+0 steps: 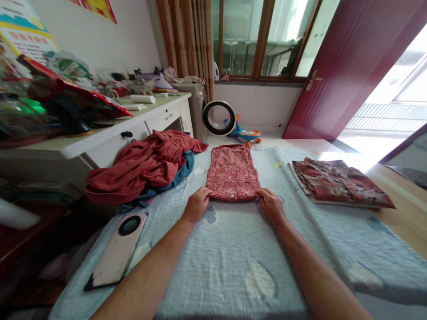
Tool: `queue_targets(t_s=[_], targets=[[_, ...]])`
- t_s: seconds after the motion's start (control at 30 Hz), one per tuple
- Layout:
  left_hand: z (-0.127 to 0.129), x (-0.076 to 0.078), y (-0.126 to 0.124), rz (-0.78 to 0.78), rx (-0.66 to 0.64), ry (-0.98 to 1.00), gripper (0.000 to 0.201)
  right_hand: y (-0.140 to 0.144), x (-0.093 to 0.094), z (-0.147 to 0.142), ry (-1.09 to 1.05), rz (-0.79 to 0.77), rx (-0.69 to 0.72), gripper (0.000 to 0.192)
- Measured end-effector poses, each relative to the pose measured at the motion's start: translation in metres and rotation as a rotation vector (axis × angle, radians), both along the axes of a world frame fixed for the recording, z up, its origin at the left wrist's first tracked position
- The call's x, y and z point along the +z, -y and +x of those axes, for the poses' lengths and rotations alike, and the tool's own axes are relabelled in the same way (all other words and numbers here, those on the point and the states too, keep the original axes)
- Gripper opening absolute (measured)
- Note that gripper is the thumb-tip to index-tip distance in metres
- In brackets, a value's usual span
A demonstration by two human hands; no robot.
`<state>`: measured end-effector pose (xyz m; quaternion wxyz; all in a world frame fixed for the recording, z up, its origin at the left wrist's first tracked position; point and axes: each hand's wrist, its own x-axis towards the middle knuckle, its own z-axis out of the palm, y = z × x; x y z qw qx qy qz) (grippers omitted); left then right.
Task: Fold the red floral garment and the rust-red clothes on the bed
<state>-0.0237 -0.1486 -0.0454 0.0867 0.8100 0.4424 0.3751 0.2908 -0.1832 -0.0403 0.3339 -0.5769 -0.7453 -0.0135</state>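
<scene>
A person's two bare forearms reach from the near edge toward the middle of a pale blue quilted cloth (pixel 213 271) with leaf-like shapes printed on it. At the centre, flat on this cloth, lies a red-and-white speckled garment (pixel 233 171), folded into a rough rectangle, with a small pale mark at the middle of its near edge. The left hand (pixel 197 204) pinches the near left corner between thumb and fingers; the right hand (pixel 272 208) grasps the near right corner in the same way, so the near edge runs between them.

To the left, just beyond the left hand, sits a loose heap of rust-red fabric (pixel 147 166), with a blue-teal piece (pixel 183 173) showing under its right side. Nearer, on the left, a pale pink phone (pixel 116 253) lies with its round, dark camera block facing up. On the right, well apart from the hands, rests a neatly folded red and dark patterned fabric (pixel 343 180).

Farther left stands a cluttered white desk (pixel 83 144). At the far side are a round, open appliance door (pixel 219 118), a blue and orange toy (pixel 246 133), a brown curtain (pixel 187 44) and a window; a dark red door (pixel 327 66) stands open at far right.
</scene>
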Motion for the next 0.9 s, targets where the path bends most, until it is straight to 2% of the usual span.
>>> queue_targets(t_s=[0.9], targets=[[0.0013, 0.0011, 0.0003, -0.022, 0.002, -0.011, 0.031, -0.0011, -0.0013, 0.0021, -0.008, -0.039, -0.008, 0.030]])
